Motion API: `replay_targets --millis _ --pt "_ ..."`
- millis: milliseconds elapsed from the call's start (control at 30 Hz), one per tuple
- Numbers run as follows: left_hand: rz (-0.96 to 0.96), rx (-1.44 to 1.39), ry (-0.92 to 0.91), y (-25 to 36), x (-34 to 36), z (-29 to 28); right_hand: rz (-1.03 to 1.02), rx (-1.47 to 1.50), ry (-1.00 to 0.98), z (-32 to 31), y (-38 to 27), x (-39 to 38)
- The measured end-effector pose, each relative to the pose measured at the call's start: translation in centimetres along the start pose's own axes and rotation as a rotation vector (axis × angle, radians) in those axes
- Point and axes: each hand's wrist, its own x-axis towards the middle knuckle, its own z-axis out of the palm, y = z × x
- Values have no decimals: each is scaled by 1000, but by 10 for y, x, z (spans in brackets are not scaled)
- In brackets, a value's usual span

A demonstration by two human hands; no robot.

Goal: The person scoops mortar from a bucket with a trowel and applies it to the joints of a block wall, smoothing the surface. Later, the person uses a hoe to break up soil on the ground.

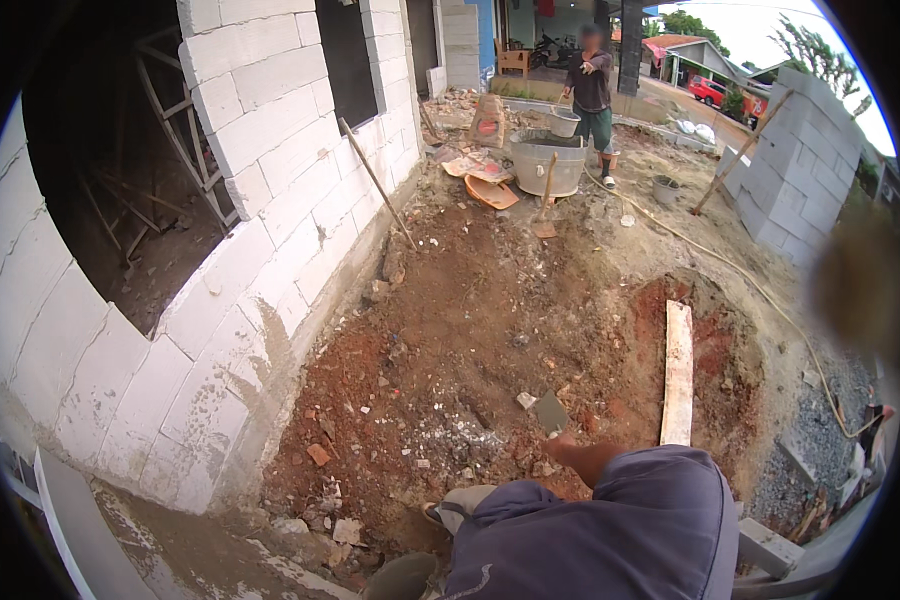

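Note:
My right hand (560, 447) reaches forward past my dark sleeve, low over the soil. Its fingers are small and partly hidden, but they appear closed at the base of a trowel (550, 411), whose flat grey-green blade points away from me. Loose brown earth with broken brick and pale rubble (526, 400) lies around the blade. To the right of it, a long pale board (677, 375) rests on reddish soil. My left hand does not show; my body in dark clothing fills the lower middle.
An unfinished white block wall (270, 150) with openings runs along the left, a wooden pole (378, 185) leaning on it. Ahead, a person (590, 95) holds a bucket (564, 122) beside a large tub (548, 165). A hose (740, 268) curves along the right, near gravel (810, 470).

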Motion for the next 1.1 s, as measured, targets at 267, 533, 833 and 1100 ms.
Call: replay_targets --millis 267,533,833,1100 --pt "-121 -371 70 17 -2 -7 -347 -410 -265 63 -125 14" --pt "-535 -899 512 -58 -67 -71 -646 -217 -683 141 -298 -57" --pt "-673 -1388 632 -49 -98 -27 -740 -617 -628 173 -294 13" --pt "-793 -1318 519 -28 -99 -21 -731 -691 -489 134 -217 81"
